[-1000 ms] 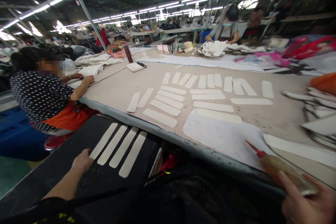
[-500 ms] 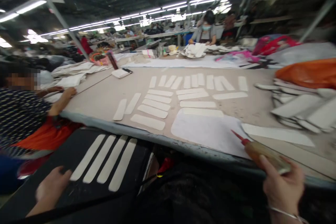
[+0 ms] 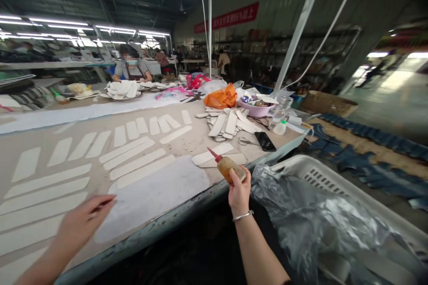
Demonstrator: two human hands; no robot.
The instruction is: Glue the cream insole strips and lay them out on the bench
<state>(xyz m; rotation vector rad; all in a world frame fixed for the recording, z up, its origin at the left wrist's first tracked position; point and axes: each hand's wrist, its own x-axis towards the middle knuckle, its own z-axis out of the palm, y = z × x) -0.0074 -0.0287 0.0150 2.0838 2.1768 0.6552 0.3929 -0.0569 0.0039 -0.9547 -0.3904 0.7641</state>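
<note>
My right hand [image 3: 239, 187] is wrapped round a squeeze bottle [image 3: 230, 169] with a red pointed nozzle and amber liquid inside. The bottle is tilted, its nozzle toward the upper left, above the table's front edge. My left hand [image 3: 83, 218] hovers over the table at the left, fingers stretched forward, thumb close below them, with nothing visible in it. Near its fingertips lies a white sheet [image 3: 167, 182]. Pale rounded strips [image 3: 143, 164] are laid out in rows behind and left of the sheet. Two more strips [image 3: 214, 153] lie just behind the bottle's nozzle.
A pile of strips [image 3: 227, 122], an orange bag [image 3: 220, 96], a purple basin [image 3: 257, 109], scissors [image 3: 246, 141] and a phone [image 3: 265, 141] are on the table's right side. A white crate [image 3: 321, 173] with grey plastic stands at right. A person [image 3: 130, 67] works across the table.
The view has swung to the right. My left hand has moved from the dark surface with several strips to over the table. My right hand still holds the bottle.
</note>
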